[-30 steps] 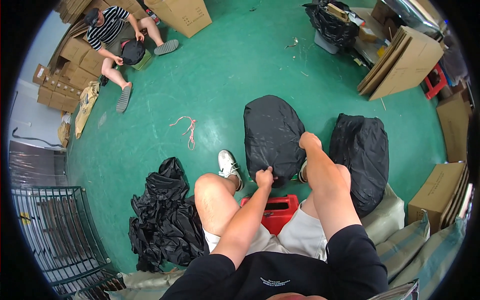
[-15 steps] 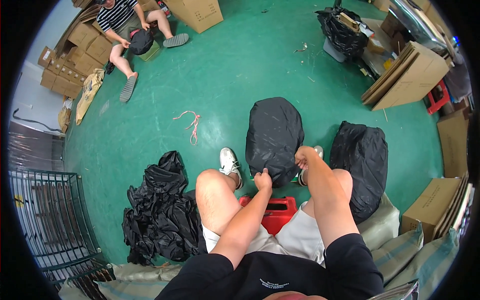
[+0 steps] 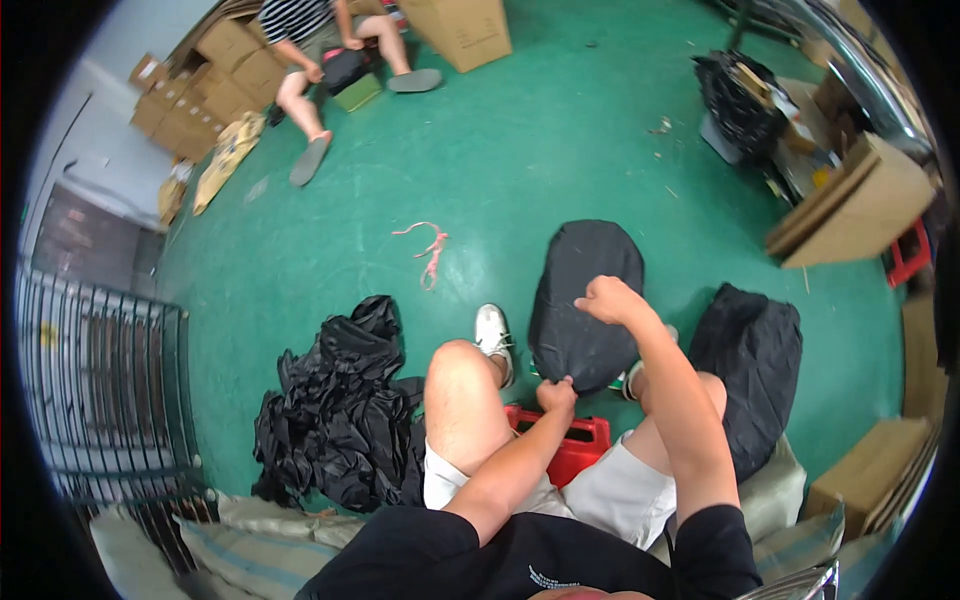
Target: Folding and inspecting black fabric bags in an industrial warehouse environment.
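Note:
A plump black fabric bag (image 3: 585,255) sits between my feet, its surface drawn smooth over what it contains. My left hand (image 3: 557,394) is closed on the gathered edge at the bag's near end. Over the bag's right part my right hand (image 3: 610,300) hovers with curled fingers; whatever is inside them, if anything, is hidden. To the right rests another filled black bag (image 3: 748,375), more wrinkled. A loose heap of black fabric (image 3: 335,405) lies left of my legs.
Beneath me is a red plastic stool (image 3: 580,450). Pink string (image 3: 433,258) lies ahead on the green floor. A seated person (image 3: 335,40) handles dark fabric at the far left. Flattened cartons (image 3: 860,205) lean at right; a metal rack (image 3: 110,390) stands at left.
My right hand has risen from the bag's near right edge to above its right part. My left hand keeps hold of the near end. The whole view has shifted.

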{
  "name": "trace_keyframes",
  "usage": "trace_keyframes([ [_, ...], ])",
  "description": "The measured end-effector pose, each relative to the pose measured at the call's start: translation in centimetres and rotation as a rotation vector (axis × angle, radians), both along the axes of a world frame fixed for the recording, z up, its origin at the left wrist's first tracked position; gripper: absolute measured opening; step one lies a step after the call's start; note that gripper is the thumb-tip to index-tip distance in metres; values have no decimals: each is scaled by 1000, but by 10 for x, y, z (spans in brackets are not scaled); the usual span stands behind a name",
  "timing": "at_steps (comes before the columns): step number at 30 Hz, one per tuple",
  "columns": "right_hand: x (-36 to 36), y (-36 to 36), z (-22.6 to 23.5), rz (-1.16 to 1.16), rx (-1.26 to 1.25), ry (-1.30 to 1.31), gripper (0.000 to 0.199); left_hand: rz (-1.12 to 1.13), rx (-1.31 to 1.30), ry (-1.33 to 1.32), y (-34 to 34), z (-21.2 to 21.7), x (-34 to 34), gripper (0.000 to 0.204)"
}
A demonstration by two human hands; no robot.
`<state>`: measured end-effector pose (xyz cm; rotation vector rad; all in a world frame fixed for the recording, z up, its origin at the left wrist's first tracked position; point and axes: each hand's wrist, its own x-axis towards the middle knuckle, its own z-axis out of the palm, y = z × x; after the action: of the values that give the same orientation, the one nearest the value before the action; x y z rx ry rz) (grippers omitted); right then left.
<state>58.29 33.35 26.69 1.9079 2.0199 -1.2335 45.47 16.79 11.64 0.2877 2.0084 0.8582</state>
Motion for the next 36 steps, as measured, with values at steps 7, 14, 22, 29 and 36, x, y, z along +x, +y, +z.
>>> trace_keyframes([
  [7,5,-26,63,74,28,142,31,-149,-226,-5,-40,-65,0,18],
  [14,9,-6,48,-9,217,271,34,-623,205,-553,-59,72,12,14],
  [22,13,2,48,74,151,270,28,-497,875,-250,-45,241,-117,13],
  [29,17,-5,29,54,68,187,20,-388,192,488,-66,91,-284,29],
  [36,-20,-7,24,124,34,137,29,-733,-711,347,-173,-73,-351,64],
])
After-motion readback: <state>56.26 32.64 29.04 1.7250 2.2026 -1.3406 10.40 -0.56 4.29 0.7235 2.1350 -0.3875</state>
